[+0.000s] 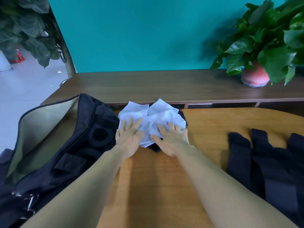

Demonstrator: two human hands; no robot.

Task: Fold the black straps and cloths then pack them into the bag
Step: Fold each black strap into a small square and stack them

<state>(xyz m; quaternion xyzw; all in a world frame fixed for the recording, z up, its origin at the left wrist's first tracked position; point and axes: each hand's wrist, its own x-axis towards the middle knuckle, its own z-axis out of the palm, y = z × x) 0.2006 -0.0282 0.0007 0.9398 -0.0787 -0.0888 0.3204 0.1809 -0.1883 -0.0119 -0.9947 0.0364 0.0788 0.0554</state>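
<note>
A pile of white cloths (153, 116) lies at the far edge of the orange table (164, 178), with a dark cloth (154, 148) showing beneath its near edge. My left hand (130, 137) rests flat on the pile's left side, fingers straight. My right hand (172, 139) presses flat on its right side. An open black bag (54, 158) with a beige lining sits on the left, with rolled black straps (100, 136) inside it. Several black straps (266, 165) lie spread out on the right of the table.
A darker wooden shelf (164, 86) runs behind the table against a teal wall. A potted plant in a pink pot (255, 76) stands on it at the right. Another leafy plant (28, 30) stands at the far left over a pale floor.
</note>
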